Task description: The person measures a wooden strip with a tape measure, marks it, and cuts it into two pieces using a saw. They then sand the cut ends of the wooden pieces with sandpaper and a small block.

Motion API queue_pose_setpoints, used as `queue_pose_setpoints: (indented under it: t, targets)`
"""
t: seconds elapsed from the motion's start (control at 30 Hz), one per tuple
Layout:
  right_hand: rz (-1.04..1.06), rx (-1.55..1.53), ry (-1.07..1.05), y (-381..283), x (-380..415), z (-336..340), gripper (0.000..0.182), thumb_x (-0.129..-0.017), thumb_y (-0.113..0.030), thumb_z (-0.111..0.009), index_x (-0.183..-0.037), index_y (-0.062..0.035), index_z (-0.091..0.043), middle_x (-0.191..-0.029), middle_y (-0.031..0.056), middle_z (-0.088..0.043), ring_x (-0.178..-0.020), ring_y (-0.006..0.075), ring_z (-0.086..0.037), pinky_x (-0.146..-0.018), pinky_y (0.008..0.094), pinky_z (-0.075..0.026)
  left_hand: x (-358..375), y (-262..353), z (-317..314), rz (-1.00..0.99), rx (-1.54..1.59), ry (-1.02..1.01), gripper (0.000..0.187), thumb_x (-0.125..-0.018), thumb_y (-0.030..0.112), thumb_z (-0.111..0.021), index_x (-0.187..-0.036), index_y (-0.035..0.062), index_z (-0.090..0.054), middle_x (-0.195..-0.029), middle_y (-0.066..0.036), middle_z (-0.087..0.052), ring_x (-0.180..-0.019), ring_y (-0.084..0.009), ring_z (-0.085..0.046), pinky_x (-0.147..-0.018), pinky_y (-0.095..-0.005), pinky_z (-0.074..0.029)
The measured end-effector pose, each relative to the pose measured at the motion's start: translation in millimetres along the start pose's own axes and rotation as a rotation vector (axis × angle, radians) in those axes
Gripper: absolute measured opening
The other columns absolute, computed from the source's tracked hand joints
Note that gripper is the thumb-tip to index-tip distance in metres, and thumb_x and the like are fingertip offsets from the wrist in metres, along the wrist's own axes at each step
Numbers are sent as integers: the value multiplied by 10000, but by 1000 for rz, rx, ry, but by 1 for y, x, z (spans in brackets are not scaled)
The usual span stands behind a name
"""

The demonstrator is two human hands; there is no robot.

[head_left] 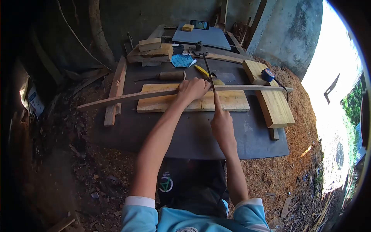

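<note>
A long thin wooden strip (131,98) lies crosswise over a flat light board (162,103) on the dark table. My left hand (193,89) is closed on the strip near the middle of the board. In my right hand (223,123) is a narrow dark tool (208,66), perhaps a file or thin blade, its handle hidden in the palm. My right index finger is stretched along the tool, which crosses the strip just right of my left hand and points away from me.
Behind the board lie a wooden-handled tool (172,75), a yellow cutter (201,70) and a blue cloth (181,60). Wood blocks (150,45) are stacked at the back left. Thick planks (275,108) and a blue tape measure (267,75) are at the right.
</note>
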State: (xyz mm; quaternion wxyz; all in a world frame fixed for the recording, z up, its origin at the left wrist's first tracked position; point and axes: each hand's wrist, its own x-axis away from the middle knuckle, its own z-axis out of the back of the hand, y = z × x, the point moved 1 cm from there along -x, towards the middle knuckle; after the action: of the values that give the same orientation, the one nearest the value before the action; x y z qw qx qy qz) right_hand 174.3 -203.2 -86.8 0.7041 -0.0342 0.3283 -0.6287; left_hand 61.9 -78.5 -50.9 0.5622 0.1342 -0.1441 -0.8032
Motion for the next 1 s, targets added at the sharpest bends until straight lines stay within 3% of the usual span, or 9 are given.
queue_pose_setpoints:
  t: [0.07,0.17,0.23,0.33,0.43,0.57,0.67,0.77,1.0]
  targets:
    - [-79,-44,-60,-16,54,23,768,-667,127,-418,-1391,-53,-236,-611,265,-541,-555,425,-537,-561,507,-411,3,4,4,7,-25,20,480,-898,340,-330,-848,-6,-659,-898,-221,-628,-880,-385,-602,-806,-466,-465]
    - [-139,-11,-134,-20,35,27,753,-673,121,-422,-1386,-48,-248,-588,260,-527,-562,425,-534,-552,507,-409,3,3,-1,-23,-35,37,482,-902,334,-327,-836,-8,-660,-897,-232,-624,-866,-386,-604,-788,-468,-473]
    - [-17,-81,24,-3,-25,0,742,-678,109,-443,-1381,-42,-261,-632,274,-537,-565,418,-532,-555,502,-416,4,3,-2,-43,-59,43,483,-902,332,-333,-821,-21,-652,-885,-235,-623,-853,-388,-606,-779,-469,-476]
    - [-58,-32,-32,-5,-48,-8,713,-711,54,-460,-1384,-44,-247,-650,241,-569,-602,411,-578,-567,484,-471,-2,1,0,-37,-41,-9,486,-902,333,-333,-807,-22,-651,-875,-233,-624,-855,-389,-604,-788,-474,-471]
    - [-144,-49,-134,-7,55,25,697,-699,70,-448,-1367,-55,-294,-648,250,-568,-618,417,-583,-573,489,-471,-2,-1,-3,-35,-43,16,461,-892,337,-352,-828,8,-668,-874,-217,-635,-834,-378,-617,-776,-464,-480]
    - [-267,41,-233,-23,16,57,719,-697,80,-450,-1378,-74,-278,-691,249,-575,-664,419,-589,-624,503,-468,4,-1,-7,-32,-49,24,461,-899,329,-340,-835,17,-673,-876,-214,-635,-833,-378,-618,-771,-460,-482]
    - [-60,-22,-63,-13,-22,31,717,-700,115,-423,-1373,-99,-302,-656,301,-531,-628,446,-549,-615,522,-396,1,-4,-10,-59,-70,65,474,-908,324,-315,-836,15,-668,-877,-219,-630,-839,-384,-611,-777,-464,-474]
    - [-96,-81,-107,-3,-30,13,692,-714,111,-416,-1370,-75,-296,-667,299,-526,-632,435,-549,-613,509,-384,-2,4,3,-11,-55,-1,518,-918,350,-288,-846,-32,-631,-900,-226,-621,-904,-396,-586,-810,-478,-456]
    - [-88,-242,-28,6,-60,7,622,-757,80,-419,-1358,-28,-298,-693,294,-547,-669,428,-560,-631,505,-382,-1,3,3,-14,-62,4,480,-915,319,-308,-820,-11,-643,-873,-221,-627,-841,-391,-604,-781,-465,-470]
